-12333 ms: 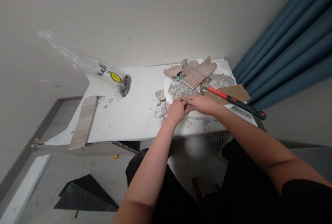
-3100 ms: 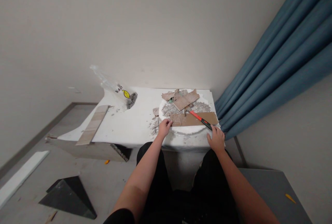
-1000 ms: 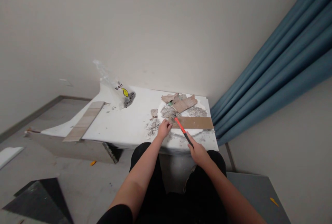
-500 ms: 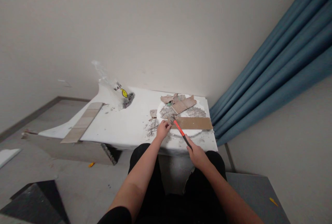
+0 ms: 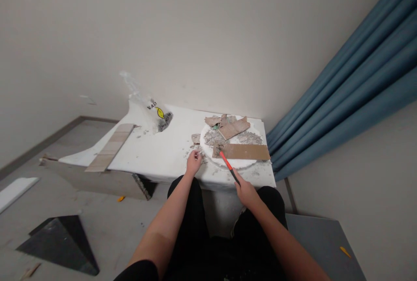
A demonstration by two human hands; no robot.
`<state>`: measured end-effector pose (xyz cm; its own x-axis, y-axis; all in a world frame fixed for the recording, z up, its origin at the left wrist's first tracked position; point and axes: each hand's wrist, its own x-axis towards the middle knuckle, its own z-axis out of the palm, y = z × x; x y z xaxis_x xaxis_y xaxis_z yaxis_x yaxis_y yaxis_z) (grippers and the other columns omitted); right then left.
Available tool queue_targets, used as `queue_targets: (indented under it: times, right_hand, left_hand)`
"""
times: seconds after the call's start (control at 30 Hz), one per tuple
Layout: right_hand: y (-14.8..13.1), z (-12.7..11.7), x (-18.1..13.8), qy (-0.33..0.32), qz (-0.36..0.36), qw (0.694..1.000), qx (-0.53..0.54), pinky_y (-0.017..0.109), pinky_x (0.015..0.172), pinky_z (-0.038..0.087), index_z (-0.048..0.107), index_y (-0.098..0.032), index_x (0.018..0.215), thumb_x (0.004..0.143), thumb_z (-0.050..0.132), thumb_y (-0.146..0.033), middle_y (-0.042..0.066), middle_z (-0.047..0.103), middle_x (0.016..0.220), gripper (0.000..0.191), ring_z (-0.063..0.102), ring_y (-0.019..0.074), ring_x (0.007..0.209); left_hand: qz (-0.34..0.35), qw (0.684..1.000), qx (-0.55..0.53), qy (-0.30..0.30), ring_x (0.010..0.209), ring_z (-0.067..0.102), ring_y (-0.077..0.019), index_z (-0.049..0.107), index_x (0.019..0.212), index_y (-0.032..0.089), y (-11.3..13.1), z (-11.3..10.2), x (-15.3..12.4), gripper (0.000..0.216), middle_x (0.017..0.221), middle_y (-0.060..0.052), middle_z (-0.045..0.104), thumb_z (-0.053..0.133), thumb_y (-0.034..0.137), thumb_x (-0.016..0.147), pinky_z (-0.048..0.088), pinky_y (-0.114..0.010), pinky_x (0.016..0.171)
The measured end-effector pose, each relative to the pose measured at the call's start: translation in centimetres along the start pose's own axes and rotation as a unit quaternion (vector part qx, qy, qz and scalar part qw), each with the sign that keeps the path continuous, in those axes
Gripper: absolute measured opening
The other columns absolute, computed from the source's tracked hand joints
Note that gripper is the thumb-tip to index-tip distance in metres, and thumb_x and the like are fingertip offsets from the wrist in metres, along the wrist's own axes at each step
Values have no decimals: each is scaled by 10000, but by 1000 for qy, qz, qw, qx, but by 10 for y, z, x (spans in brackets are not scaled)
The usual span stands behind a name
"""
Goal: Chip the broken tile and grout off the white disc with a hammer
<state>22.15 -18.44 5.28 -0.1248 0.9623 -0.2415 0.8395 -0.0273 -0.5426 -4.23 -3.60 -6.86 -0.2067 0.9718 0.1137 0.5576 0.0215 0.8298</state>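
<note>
My right hand (image 5: 245, 192) is closed round the black end of a hammer (image 5: 227, 164) with a red and black handle. The hammer's head rests on the left end of a long brown tile strip (image 5: 245, 151) lying across a white round slab (image 5: 234, 166). My left hand (image 5: 193, 162) sits on the white board (image 5: 163, 153) just left of the slab, fingers curled in among grey rubble (image 5: 195, 150); what it holds, if anything, is too small to make out. Broken tile pieces (image 5: 230, 125) are heaped at the slab's far side.
A clear plastic bag (image 5: 148, 107) with a yellow logo lies at the board's far left. A pale tile plank (image 5: 110, 147) leans on the board's left edge. Blue curtains (image 5: 342, 81) hang at the right. A dark slab (image 5: 61, 242) lies on the floor at lower left.
My left hand has drawn back left, off the slab's edge and away from the hammer head. The hammer head has come down onto the strip's left end.
</note>
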Motion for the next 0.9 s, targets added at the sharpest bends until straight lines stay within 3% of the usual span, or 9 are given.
queue_targets:
  times: [0.2, 0.33, 0.4, 0.53, 0.7, 0.9]
  right_hand:
    - [13, -18, -4, 44, 0, 998, 44, 370, 937, 502, 244, -295, 1616, 980, 392, -244, 85, 708, 1249, 655, 668, 289, 1147]
    - [37, -29, -7, 67, 19, 997, 44, 413, 1021, 464, 277, -275, 1608, 981, 386, -254, 92, 688, 1284, 637, 598, 295, 1262]
    - [51, -30, -9, 75, 25, 996, 47, 423, 1045, 452, 286, -267, 1605, 977, 396, -254, 93, 672, 1314, 638, 570, 288, 1299]
    - [71, -25, -12, 83, 38, 995, 50, 448, 1071, 440, 307, -249, 1597, 973, 397, -256, 100, 602, 1417, 630, 536, 277, 1339]
    - [78, -20, -13, 84, 37, 994, 60, 446, 1102, 419, 311, -241, 1594, 971, 392, -259, 90, 532, 1494, 629, 468, 260, 1400]
    - [83, -18, -11, 81, 34, 993, 74, 448, 1094, 431, 305, -239, 1596, 967, 398, -249, 99, 546, 1479, 637, 476, 258, 1395]
  left_hand:
    - [-31, 975, 214, -49, 881, 648, -207, 625, 947, 187, -21, -21, 1, 169, 952, -92, 681, 474, 195, 871, 502, -307, 808]
    - [-21, 966, 233, -108, 890, 646, -222, 635, 778, 202, -20, -13, -1, 31, 903, -85, 682, 612, 218, 790, 494, -299, 804]
    - [-17, 961, 240, -138, 891, 653, -233, 627, 719, 202, -17, -5, -2, 68, 889, -89, 685, 678, 237, 747, 498, -304, 804]
    - [-28, 955, 245, -163, 915, 673, -262, 625, 709, 188, -14, 8, 0, 62, 913, -127, 693, 674, 206, 741, 506, -339, 826]
    - [-60, 960, 227, -154, 941, 680, -276, 611, 700, 181, -15, 12, 4, 38, 857, -132, 698, 630, 157, 723, 508, -354, 855]
    - [-117, 979, 154, -63, 926, 682, -302, 603, 747, 183, -21, -2, 11, 46, 822, -135, 702, 623, 166, 709, 506, -379, 820]
